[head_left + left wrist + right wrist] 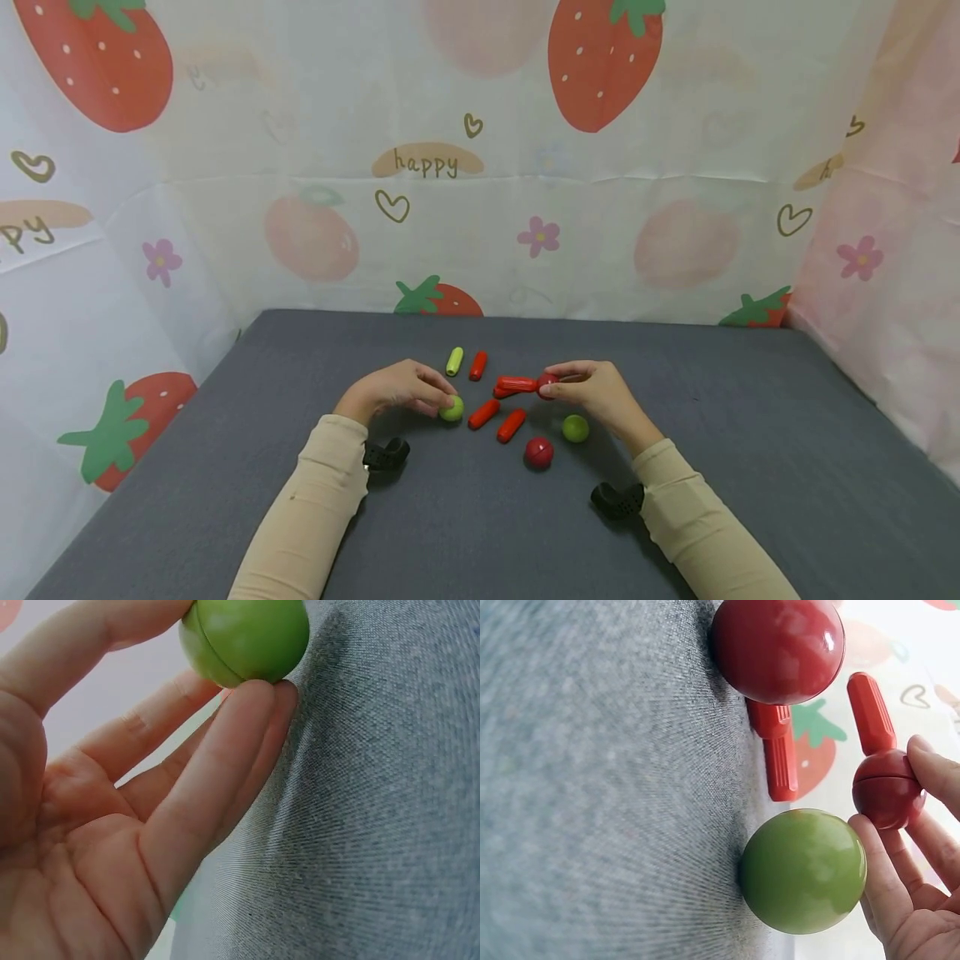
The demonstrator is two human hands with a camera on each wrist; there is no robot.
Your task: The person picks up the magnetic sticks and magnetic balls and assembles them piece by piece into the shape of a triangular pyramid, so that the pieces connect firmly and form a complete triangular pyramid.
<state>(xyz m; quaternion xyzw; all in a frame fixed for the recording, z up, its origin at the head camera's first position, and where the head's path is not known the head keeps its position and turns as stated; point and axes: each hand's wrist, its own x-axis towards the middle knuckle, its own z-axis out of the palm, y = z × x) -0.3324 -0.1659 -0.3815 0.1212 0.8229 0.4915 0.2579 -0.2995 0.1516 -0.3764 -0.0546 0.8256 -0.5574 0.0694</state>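
My left hand (405, 388) pinches a light green ball (244, 637) with a seam round it, between thumb and fingertips, low over the grey table. In my right hand (596, 394), thumb and fingers pinch a dark red ball (889, 787), also seamed. A ridged red handle (871, 712) meets that ball end-on, so the two look like a small maraca, raised off the table in the right wrist view. Below the right hand lie a second green ball (575, 428) and a second red ball (539, 452). Two red handles (483, 414) (512, 425) lie between the hands.
Farther back lie a yellow-green handle (454, 361) and another red handle (478, 365). Dark wrist bands (386, 455) sit at both cuffs. The grey table (480, 533) meets a printed strawberry cloth (465, 242) at its back and sides.
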